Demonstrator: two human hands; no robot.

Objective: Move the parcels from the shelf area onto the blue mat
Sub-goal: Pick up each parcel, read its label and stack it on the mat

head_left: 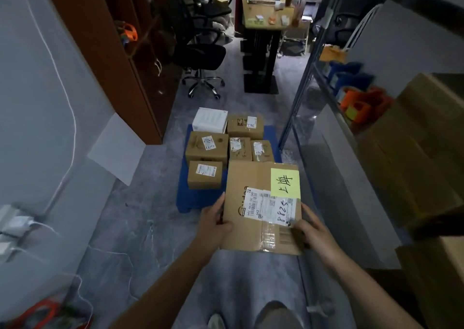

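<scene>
Over the blue mat (198,199), I hold a large labelled cardboard parcel (247,175) above its near right corner, left hand (215,219) and right hand (312,228) gripping opposite sides, fingers (220,204) curled round the edges, beside six smaller parcels (206,149) on the mat.

I hold the carton (251,203) between my hands: my left hand (216,218) grips its left edge, my right hand (311,228) its right. Just ahead of the left hand lies the mat (198,200), with six smaller parcels (207,148) on it in rows beyond the carton. The shelf rack (326,102) stands right of my right hand. A cabinet (113,52) stands well left of my left.
</scene>
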